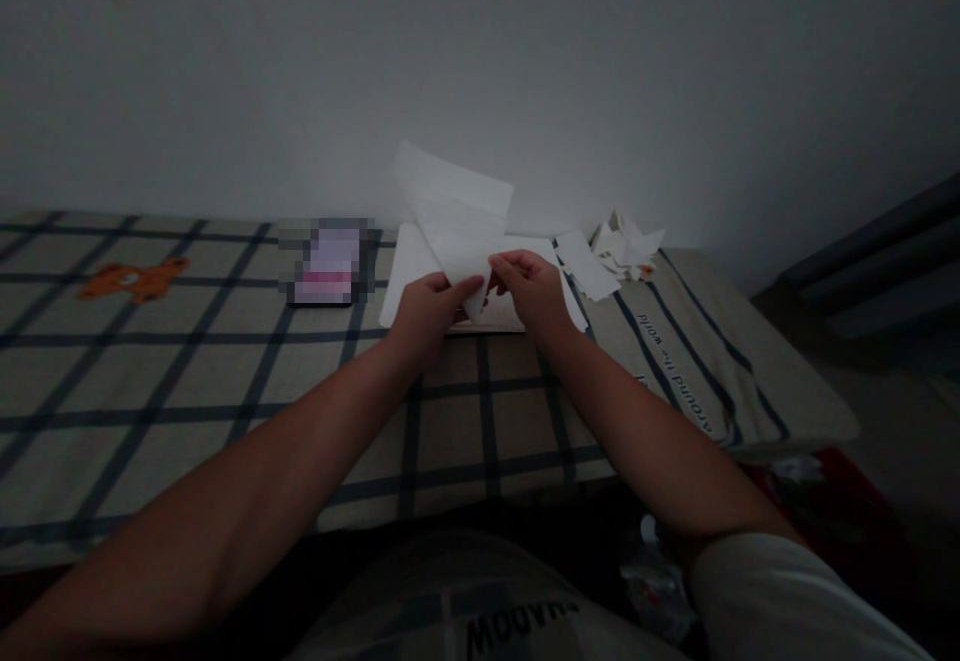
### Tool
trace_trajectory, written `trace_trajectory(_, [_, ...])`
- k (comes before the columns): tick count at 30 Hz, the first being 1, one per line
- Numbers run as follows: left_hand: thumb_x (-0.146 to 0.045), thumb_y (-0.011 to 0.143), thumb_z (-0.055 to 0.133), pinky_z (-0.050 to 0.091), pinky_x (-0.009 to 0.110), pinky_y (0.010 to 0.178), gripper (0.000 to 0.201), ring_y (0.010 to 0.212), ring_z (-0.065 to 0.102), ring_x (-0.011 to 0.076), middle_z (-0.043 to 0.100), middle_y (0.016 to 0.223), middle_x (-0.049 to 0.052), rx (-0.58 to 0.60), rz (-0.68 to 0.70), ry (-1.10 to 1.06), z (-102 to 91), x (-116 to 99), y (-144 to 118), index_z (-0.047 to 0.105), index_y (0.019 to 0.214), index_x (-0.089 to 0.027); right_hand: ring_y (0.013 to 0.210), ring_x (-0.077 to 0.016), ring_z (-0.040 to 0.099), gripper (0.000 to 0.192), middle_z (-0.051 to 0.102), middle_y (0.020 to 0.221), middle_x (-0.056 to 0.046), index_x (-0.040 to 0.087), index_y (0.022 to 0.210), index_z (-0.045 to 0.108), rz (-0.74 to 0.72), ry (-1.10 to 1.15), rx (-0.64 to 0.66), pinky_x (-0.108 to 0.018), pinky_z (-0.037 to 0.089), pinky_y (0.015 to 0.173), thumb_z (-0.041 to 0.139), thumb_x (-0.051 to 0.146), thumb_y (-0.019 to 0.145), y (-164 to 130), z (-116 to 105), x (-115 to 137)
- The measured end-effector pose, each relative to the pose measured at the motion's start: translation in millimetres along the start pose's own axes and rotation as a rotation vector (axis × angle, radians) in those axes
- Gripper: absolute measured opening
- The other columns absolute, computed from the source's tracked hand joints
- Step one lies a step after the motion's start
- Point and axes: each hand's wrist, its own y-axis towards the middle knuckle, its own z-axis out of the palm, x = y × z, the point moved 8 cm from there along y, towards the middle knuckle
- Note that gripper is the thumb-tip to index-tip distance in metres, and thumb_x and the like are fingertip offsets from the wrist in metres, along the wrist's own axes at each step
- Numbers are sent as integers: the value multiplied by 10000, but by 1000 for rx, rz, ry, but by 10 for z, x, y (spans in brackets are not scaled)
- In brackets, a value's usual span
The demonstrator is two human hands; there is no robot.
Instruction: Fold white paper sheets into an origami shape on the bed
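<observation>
A sheet of white paper (465,206), folded toward a point at its lower end, is held up between both hands over the table. My left hand (435,306) pinches it near the bottom, thumb laid across the front. At its lower right edge, my right hand (525,281) has thumb and forefinger pressed together on the paper. Beneath the hands lies a flat white pad or stack of paper (401,276), partly covered by them. To the right, paper strips (591,266) rest beside a folded white paper piece (624,241).
A checked cloth (225,371) covers the table, which meets a plain wall (480,61). A phone (330,266) with a blurred screen lies left of the pad, and an orange bear-shaped figure (133,281) farther left. Below right is a red item (832,501) with crumpled plastic.
</observation>
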Motion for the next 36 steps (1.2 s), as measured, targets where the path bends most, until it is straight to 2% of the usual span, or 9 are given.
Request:
trace_trajectory(7, [-285,652,825,561,312,700,252,719,683,169,749,841,74,18,-36,-15,11,26,10,724,825,-133,585,-109,565,210,643,647,16,210,798,656,10,64,7,-271,470,593,670,419,818,38,-41,-39])
trace_trajectory(13, [-287,658,827,579,352,728,250,728,697,191,752,841,86,79,-92,-2,76,99,-25,716,823,-135,602,-107,562,219,653,682,2,213,809,664,50,97,-95,-265,455,586,683,431,797,145,-214,-156])
trace_trajectory(19, [-298,660,821,575,347,742,269,759,699,197,755,883,94,98,-91,9,80,132,-20,723,851,-137,556,-101,523,204,627,626,11,205,762,655,15,64,-100,-269,434,570,678,402,811,127,-230,-97])
trace_trajectory(23, [-288,664,813,570,343,744,322,793,697,199,755,962,101,82,-63,-39,66,73,2,717,933,-138,546,-102,515,208,619,608,10,204,737,647,-2,60,-87,-275,436,568,668,391,825,100,-205,-53])
trace_trajectory(29, [-263,711,774,558,300,796,288,879,690,182,749,1048,104,59,32,-124,-13,-87,53,709,959,-131,541,-103,513,189,616,593,14,198,740,648,12,16,-69,-279,444,572,656,364,831,80,-175,-19])
trace_trajectory(36, [-231,714,769,549,319,872,305,948,694,199,742,1085,114,19,42,-180,-88,-114,111,698,991,-123,552,-109,559,223,638,596,13,198,748,659,-7,22,2,-274,452,567,676,408,820,77,-99,-49])
